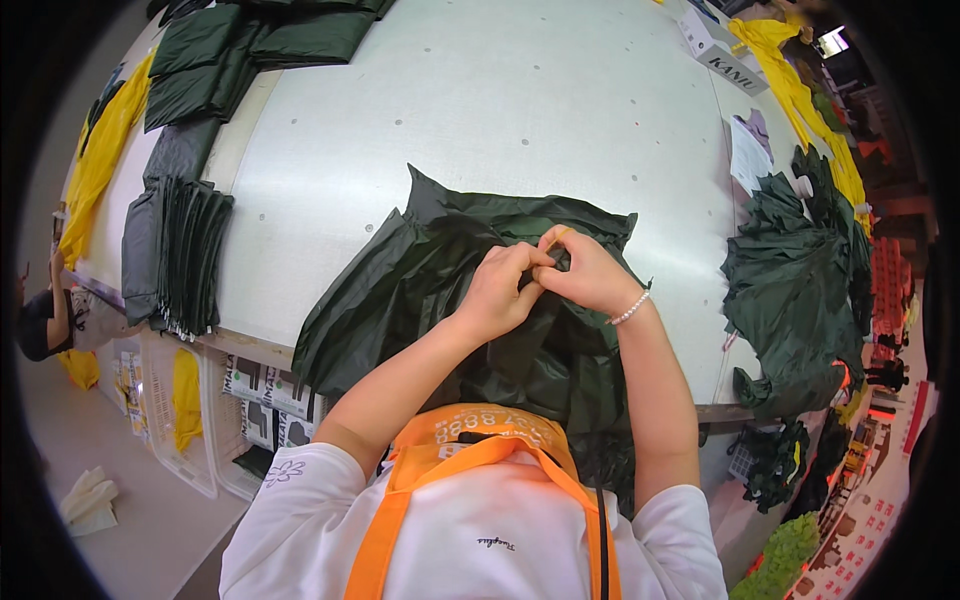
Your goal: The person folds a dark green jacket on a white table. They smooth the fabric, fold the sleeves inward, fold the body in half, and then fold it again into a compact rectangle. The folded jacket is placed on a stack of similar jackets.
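A sheet of thin, glossy dark green fabric (375,300) lies crumpled before me, over the near edge of the table and down toward my apron. Above its middle, my left hand (497,290) and my right hand (590,273) meet with fingertips pinched together. Both are closed on a gathered bit of this fabric, and the fingers hide the exact spot. A beaded bracelet (630,307) circles my right wrist. The far edge of the fabric spreads loosely, with a pointed corner standing up at the left.
Folded dark green bundles (190,255) line the left side of the pale table (470,110), with more flat stacks (205,65) beyond. Rumpled dark green fabric (795,280) is heaped at the right. A box (722,55) stands far right; white crates (180,430) sit below left.
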Tool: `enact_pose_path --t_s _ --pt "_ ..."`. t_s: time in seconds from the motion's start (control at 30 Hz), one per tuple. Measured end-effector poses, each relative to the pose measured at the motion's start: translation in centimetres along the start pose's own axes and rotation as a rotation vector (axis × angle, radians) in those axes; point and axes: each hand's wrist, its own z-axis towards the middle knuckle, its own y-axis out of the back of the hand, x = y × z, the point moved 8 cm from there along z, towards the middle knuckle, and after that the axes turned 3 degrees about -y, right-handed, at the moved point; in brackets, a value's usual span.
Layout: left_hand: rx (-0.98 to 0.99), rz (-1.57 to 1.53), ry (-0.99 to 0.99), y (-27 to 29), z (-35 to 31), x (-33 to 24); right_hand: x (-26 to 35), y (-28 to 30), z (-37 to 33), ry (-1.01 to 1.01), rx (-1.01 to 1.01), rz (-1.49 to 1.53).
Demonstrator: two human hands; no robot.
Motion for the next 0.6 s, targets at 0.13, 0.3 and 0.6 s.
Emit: enact_pose_path --t_s 0.13,0.3,0.6 --pt "-0.012 -0.062 0.036 0.1 -0.2 0.6 0.0 0.0 0.1 0.043 -0.023 0.015" --pt "-0.030 -0.099 0.064 0.3 -0.2 1.0 -0.8 -0.2 0.2 0.029 -0.033 0.068" --pt "-0.120 -0.216 0.126 0.4 -0.5 1.8 -1.2 -0.5 0.1 0.066 -0.030 0.148"
